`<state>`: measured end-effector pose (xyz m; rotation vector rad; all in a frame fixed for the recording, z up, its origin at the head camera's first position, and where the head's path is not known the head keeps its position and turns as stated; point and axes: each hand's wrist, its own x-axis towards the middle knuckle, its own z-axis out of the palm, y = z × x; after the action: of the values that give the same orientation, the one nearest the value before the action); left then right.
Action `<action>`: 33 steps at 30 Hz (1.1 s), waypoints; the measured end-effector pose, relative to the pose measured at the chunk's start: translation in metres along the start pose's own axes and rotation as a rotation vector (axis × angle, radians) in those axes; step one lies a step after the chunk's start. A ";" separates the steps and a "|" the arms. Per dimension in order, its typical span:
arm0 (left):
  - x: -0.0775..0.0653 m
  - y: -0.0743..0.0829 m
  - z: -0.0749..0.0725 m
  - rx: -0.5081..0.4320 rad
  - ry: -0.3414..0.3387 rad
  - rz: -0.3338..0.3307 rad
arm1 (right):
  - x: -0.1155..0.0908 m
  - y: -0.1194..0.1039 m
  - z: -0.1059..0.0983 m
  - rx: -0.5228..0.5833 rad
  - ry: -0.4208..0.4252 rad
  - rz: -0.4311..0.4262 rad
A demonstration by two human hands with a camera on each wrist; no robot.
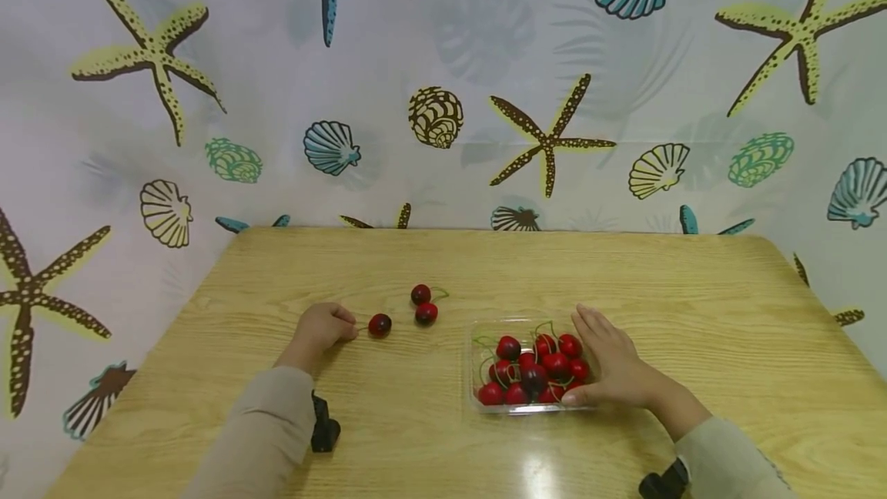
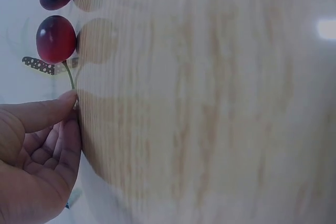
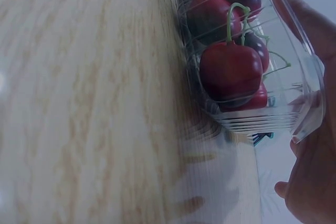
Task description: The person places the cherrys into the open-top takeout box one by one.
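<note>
My left hand pinches the thin stem of a dark red cherry between thumb and fingertips. In the left wrist view that cherry sits low at the tabletop, its green stem running down to the thumb. Just beyond it lie two more cherries, one with a stem pointing right. A clear plastic container holds several red cherries with green stems. Against its right end rests my right hand, fingers fairly straight along the side and thumb over the near rim.
A light wooden table lies beneath everything. Behind it and at its sides hangs a white cloth printed with starfish and shells. Black wrist mounts are strapped at both sleeves.
</note>
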<state>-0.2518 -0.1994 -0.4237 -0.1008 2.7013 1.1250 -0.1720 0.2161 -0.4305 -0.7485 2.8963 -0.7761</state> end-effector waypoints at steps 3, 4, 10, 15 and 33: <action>-0.001 -0.001 0.000 0.005 0.021 -0.002 | 0.000 0.000 0.000 0.007 -0.004 -0.003; -0.001 -0.001 0.001 0.005 0.026 -0.004 | 0.000 -0.001 0.000 0.011 -0.004 -0.004; -0.002 -0.005 0.004 -0.110 0.029 -0.040 | -0.002 -0.002 -0.001 0.030 -0.006 -0.004; -0.003 -0.009 0.005 -0.102 0.043 -0.015 | -0.002 -0.002 -0.001 0.025 -0.011 -0.009; -0.016 -0.003 -0.004 -0.191 0.035 0.030 | -0.001 -0.002 -0.002 0.043 -0.040 0.021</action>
<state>-0.2369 -0.2048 -0.4192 -0.1112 2.6268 1.4001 -0.1702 0.2164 -0.4278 -0.7195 2.8384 -0.8086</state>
